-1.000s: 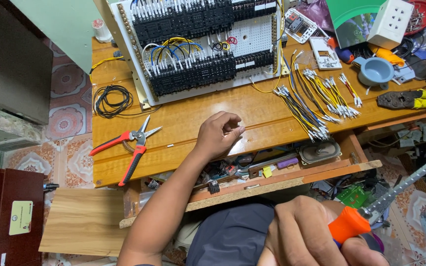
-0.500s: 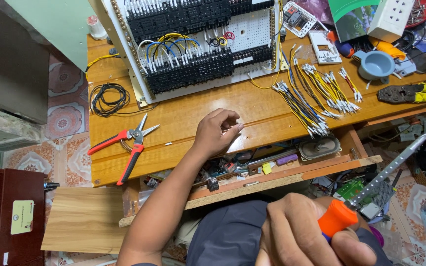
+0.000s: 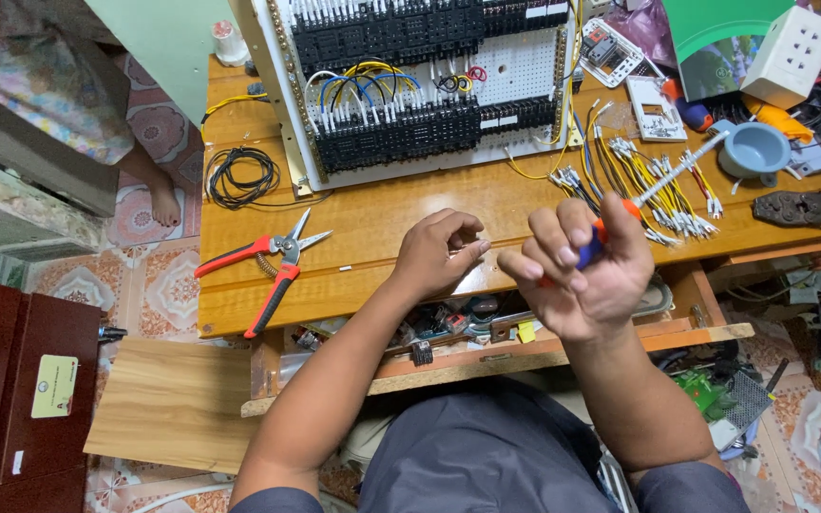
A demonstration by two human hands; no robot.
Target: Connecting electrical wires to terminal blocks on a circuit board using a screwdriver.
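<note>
A: The right hand (image 3: 586,275) is closed round a screwdriver (image 3: 662,185), orange and blue handle in the fist, shaft slanting up and right over the yellow wires (image 3: 653,185).

B: And the left hand (image 3: 439,252)?

A: It rests on the bench (image 3: 363,223), fingers curled, thumb and forefinger pinched together. It may hold some tiny part, but I cannot tell from this view whether anything is in it.

B: What could go wrong?

A: As I judge it, the tip hangs right above the loose wire ends. A careless swing could snag them or drag them off the bench. The blue cup (image 3: 754,149) sits just beyond the tip and could be knocked.

B: Anything near the left hand?

A: The red snips (image 3: 263,261) lie to its left, blades open and pointing toward the panel (image 3: 410,90). A sweep that way could meet the blades.

B: Room to move?

A: Bare wood between the hands and the panel. The front edge is close under both wrists, with an open drawer (image 3: 525,347) of clutter below, so a dropped small piece could vanish in there. A black cable coil (image 3: 239,178) lies far left, pliers (image 3: 810,207) far right.
</note>
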